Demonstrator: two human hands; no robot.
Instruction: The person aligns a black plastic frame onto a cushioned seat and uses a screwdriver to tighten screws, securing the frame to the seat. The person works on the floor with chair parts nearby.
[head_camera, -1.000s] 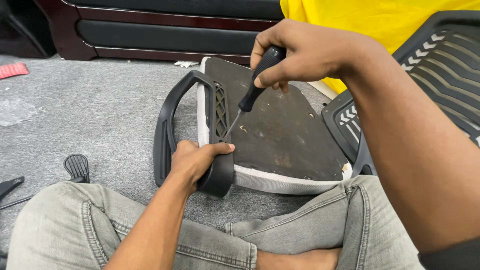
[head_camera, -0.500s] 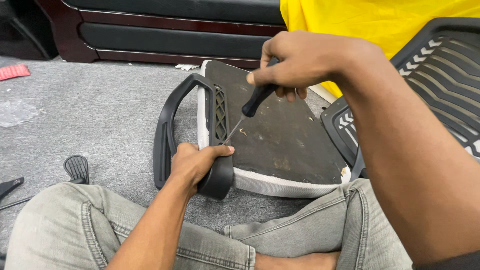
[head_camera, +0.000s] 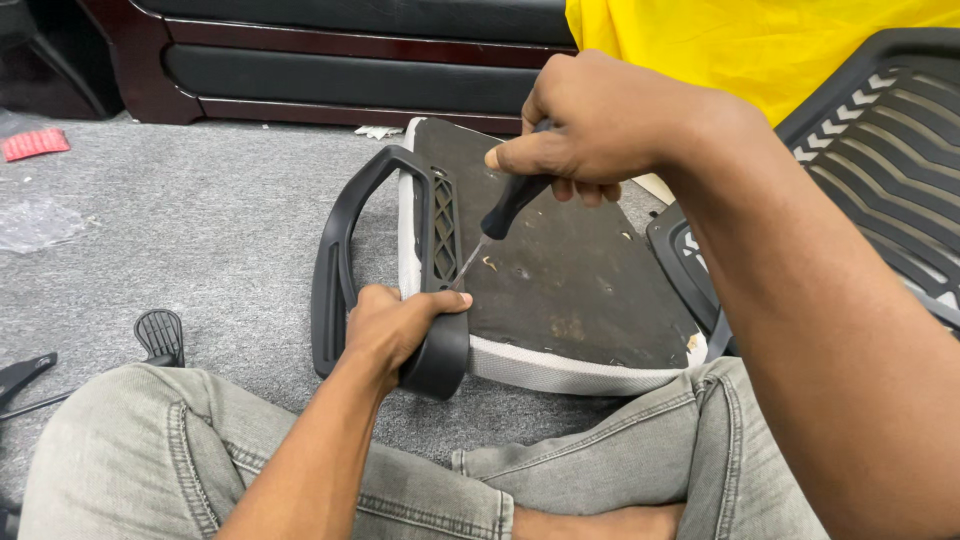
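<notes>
Sitting cross-legged in grey jeans (head_camera: 180, 450) on grey carpet (head_camera: 200, 220). Gripping the near end of the black armrest (head_camera: 345, 250) with the left hand (head_camera: 395, 330), fingers fully wrapped around it. Clenching the right hand (head_camera: 595, 125) around the black-handled screwdriver (head_camera: 505, 210), tip meeting the armrest bracket on the upturned seat base (head_camera: 570, 270), centre. Lying far right: black mesh backrest (head_camera: 880, 150); beyond, yellow cloth (head_camera: 720, 45).
</notes>
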